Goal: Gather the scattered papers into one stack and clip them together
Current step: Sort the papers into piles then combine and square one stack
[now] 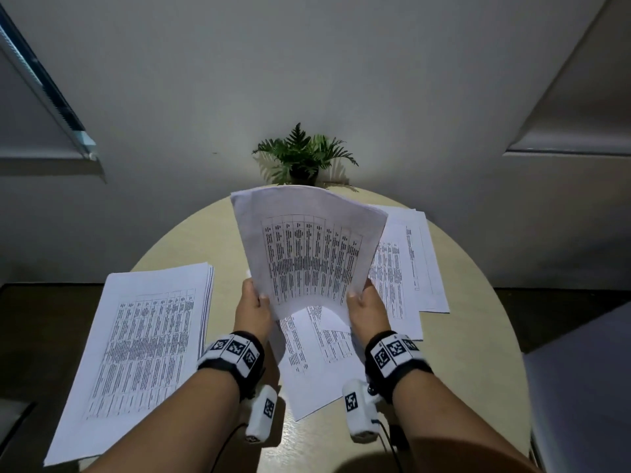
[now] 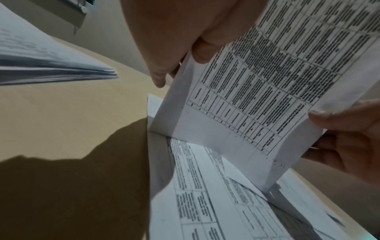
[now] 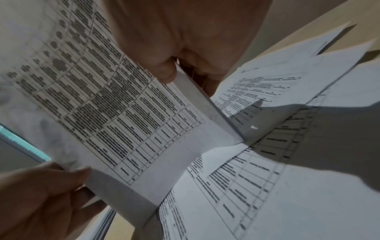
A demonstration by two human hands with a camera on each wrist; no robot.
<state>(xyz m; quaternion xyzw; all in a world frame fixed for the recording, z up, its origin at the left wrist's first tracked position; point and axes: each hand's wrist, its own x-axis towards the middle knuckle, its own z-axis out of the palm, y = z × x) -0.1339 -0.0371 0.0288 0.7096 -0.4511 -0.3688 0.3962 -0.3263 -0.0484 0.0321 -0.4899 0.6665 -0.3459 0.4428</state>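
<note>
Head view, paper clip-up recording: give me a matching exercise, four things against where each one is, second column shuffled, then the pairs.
Things
1. held bundle
2. thick stack
3. potted plant
4. loose sheets

Places
A. far edge of the round table, by the wall
B. flat on the table's left side, overhanging the near edge
C. upright between the left hand and the right hand, gripped at its side edges
D. spread on the table's right side, overlapping

Pairs: 1-C, 2-B, 3-A, 4-D
</note>
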